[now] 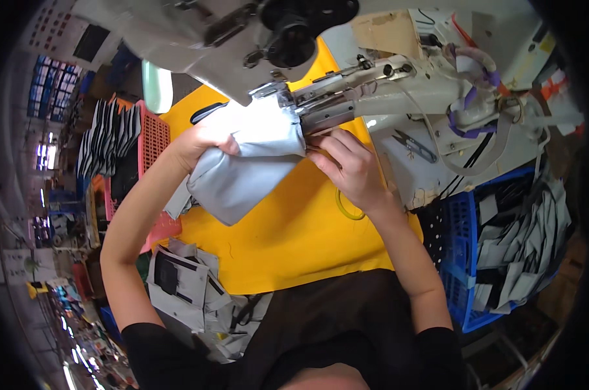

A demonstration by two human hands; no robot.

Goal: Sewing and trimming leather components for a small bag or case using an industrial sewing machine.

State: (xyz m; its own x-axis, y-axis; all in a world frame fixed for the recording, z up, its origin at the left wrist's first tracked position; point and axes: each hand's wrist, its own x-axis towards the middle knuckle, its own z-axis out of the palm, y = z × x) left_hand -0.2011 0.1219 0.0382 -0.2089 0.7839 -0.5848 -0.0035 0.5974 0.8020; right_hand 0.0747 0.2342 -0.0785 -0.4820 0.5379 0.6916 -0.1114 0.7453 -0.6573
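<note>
A light grey fabric piece (242, 185), folded like a small bag, is fitted around the end of a sewing machine's narrow arm (330, 117). Its upper part glares white under the machine's lamp. My left hand (207, 140) grips the piece at its left side, thumb on top. At the right edge of the fabric, just below the arm, my right hand (350, 166) is closed in a pinch, its fingertips against that edge. A thin pale strip passes beside these fingers. The machine head (281, 39) hangs above; glare hides the needle area.
Yellow cloth (288, 253) covers the work surface. Thread snips (417, 146) lie on the machine bed at right. A blue crate (460, 260) holds grey pieces. At left stand a pink basket (155, 140) and striped pieces (109, 140). Grey sewn pieces (184, 286) pile up near my left elbow.
</note>
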